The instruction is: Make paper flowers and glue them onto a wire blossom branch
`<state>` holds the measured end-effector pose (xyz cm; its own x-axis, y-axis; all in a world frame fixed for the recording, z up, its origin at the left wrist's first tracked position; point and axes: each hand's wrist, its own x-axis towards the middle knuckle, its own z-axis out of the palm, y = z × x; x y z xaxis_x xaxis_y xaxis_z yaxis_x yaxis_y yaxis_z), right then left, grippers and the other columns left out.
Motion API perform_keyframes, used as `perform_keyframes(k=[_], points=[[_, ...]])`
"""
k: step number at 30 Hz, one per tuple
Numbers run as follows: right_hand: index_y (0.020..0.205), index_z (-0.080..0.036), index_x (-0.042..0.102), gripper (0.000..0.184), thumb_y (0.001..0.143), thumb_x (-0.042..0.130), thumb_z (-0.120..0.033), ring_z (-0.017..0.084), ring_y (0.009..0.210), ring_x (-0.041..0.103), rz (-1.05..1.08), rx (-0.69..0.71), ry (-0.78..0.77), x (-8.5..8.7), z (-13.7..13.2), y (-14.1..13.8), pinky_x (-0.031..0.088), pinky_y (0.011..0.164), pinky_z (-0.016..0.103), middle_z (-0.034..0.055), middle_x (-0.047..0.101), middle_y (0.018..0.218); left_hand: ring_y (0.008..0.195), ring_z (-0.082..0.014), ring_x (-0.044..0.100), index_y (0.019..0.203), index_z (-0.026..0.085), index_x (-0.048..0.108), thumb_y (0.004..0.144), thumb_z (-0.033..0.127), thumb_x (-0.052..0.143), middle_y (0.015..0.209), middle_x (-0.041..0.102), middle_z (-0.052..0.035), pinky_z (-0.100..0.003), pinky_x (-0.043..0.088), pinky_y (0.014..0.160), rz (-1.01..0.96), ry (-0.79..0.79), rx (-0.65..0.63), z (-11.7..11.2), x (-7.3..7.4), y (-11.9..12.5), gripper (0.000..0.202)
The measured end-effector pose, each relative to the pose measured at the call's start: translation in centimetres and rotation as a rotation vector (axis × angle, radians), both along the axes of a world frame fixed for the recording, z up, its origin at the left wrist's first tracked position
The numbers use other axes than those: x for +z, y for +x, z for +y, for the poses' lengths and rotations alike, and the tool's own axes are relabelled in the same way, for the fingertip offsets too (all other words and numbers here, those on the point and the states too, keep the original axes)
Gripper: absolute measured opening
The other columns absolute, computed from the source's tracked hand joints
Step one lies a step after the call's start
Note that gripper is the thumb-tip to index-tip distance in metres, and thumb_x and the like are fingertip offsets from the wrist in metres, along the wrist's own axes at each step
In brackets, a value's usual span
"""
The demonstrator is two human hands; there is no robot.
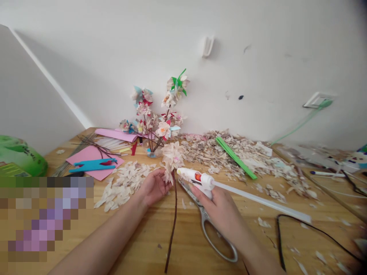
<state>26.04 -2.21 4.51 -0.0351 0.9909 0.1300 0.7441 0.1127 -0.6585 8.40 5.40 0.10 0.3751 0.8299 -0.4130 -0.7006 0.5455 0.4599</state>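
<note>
My left hand (153, 187) pinches a cream paper flower (172, 156) at its base, where it meets a thin dark twig stem (172, 225) that runs down toward me over the wooden table (149, 244). My right hand (220, 208) grips a white hot glue gun (197, 177), its nozzle pointing left and almost touching the flower's base. A long clear glue stick (258, 200) juts out of the gun's back to the right. Grey-handled scissors (208, 229) lie on the table under my right hand.
A small vase of finished paper flowers (156, 118) stands by the wall. Heaps of cream petals (123, 183) and scraps (243, 152) cover the table, with pink paper (88, 154), a green strip (235, 157) and a black cord (301, 229). A green container (20, 156) sits far left.
</note>
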Motion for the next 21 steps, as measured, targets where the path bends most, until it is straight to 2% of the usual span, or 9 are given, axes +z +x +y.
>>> perform_keyframes(k=[5,14,21], points=[[0.107,-0.016,0.059,0.040,0.082,0.042,-0.043,0.025,0.073,0.061,-0.076,-0.054,0.007,0.00,0.12,-0.07,0.043,0.061,0.031,0.0084,0.068,0.082,0.060,-0.0126,0.063,0.075,0.011,0.058,0.072,0.008,0.044,0.063,0.067,-0.0049,-0.023,0.050,0.058,-0.002,-0.001,-0.005,0.01,-0.03,0.03,0.015],[0.100,-0.016,0.061,0.035,0.084,0.042,-0.040,0.024,0.074,0.061,-0.164,-0.042,0.144,-0.55,0.13,-0.17,0.042,0.059,0.028,0.0084,0.067,0.080,0.060,-0.0132,0.063,0.074,0.011,0.058,0.072,0.008,0.044,0.064,0.067,-0.0060,-0.023,0.050,0.057,0.000,-0.001,-0.006,0.06,-0.07,0.03,0.015],[0.108,-0.018,0.057,0.036,0.085,0.041,-0.040,0.021,0.058,0.059,-0.244,-0.055,0.145,-0.62,0.09,-0.36,0.037,0.049,0.025,0.0057,0.064,0.068,0.059,-0.0125,0.063,0.075,0.011,0.059,0.072,0.007,0.044,0.064,0.067,-0.0050,-0.024,0.050,0.059,-0.011,0.002,-0.009,0.14,-0.20,0.01,0.016]])
